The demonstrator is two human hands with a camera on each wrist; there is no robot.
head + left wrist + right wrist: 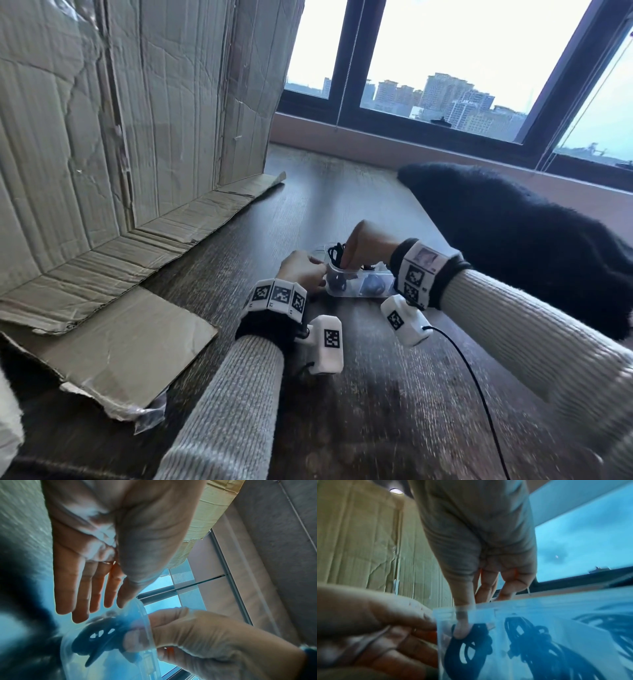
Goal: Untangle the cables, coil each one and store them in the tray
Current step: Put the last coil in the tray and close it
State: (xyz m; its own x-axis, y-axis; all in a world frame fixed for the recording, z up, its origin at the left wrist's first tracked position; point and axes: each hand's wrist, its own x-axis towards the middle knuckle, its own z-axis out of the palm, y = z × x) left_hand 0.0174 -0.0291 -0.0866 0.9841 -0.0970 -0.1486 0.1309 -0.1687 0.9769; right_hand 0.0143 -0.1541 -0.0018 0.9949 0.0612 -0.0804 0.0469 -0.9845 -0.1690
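A clear plastic tray (344,291) sits on the dark wooden table (376,411). My right hand (363,245) reaches down into its left end, and thumb and fingers pinch a coiled black cable (334,255). In the right wrist view the thumb (462,630) presses on that coil (471,645) behind the tray wall (539,605). Two more black coils (532,639) lie further along inside. My left hand (301,274) rests at the tray's left end. Its fingers (80,601) are straight and its thumb touches the rim (147,620).
A tall creased cardboard box (120,120) stands at the left, its flaps (113,342) spread over the table. A window (445,51) and sill run along the back. A thin black wire (479,394) trails from the right wrist camera.
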